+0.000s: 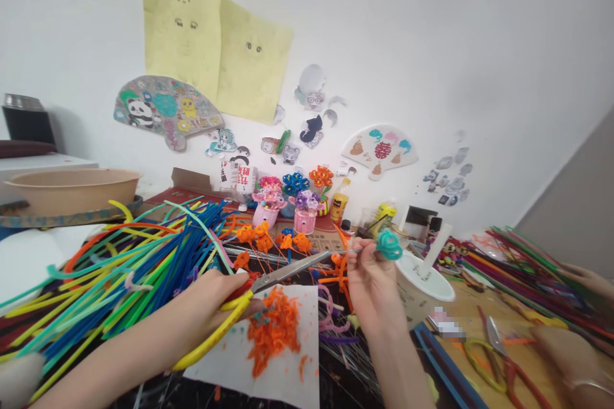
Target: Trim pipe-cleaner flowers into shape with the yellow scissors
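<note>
So the left hand has its fingers curled tight through the yellow handles of a pair of scissors, blades slightly parted and pointing over at the right hand. That one pinches the thin stem of a teal pipe-cleaner flower between thumb and fingertips, held up above the middle of the table. Right below the blades there's a white paper sheet near the table's front edge with a heap of orange fuzz trimmings on it. A huge pile of colourful pipe cleaners fans across the table's left side. Finished flower pots line the back edge by the wall, and another person's hand shows at the far right.
</note>
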`<state>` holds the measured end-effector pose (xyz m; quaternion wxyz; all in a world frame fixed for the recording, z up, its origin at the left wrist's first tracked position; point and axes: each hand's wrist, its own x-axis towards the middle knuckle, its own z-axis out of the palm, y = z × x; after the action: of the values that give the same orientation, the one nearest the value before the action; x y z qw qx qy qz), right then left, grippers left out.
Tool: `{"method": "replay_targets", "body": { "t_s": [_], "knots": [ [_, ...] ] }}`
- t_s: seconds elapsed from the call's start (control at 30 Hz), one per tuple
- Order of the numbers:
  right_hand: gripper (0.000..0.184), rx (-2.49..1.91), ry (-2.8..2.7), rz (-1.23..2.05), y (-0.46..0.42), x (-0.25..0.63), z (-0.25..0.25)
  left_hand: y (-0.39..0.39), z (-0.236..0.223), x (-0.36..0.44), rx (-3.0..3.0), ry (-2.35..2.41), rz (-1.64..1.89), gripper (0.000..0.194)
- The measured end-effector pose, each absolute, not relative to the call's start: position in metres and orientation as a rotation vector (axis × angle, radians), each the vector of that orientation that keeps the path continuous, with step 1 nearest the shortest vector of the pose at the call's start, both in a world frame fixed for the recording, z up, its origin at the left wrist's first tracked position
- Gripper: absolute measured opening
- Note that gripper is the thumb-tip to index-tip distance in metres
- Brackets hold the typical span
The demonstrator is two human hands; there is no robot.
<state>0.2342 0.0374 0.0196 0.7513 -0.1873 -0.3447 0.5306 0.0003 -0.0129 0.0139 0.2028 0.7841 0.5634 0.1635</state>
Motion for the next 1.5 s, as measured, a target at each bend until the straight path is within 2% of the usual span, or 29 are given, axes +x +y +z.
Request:
{"method": "replay_targets", "body": {
  "t_s": [0.27,0.5,1.5],
  "knots": [
    [0.025,-0.42,-0.782,1.149,0.038,0.235,0.018,-0.018,0.012,-0.001,2.11,1.68,0.434,0.031],
    [0.024,-0.43,-0.803,1.128,0.037,0.234,0.019,-0.019,0.005,-0.001,2.164,1.705,0.537,0.031],
    [0.024,-0.403,-0.799,1.185,0.03,0.226,0.02,-0.017,-0.004,0.001,2.265,1.642,0.441,0.034]
  ]
}}
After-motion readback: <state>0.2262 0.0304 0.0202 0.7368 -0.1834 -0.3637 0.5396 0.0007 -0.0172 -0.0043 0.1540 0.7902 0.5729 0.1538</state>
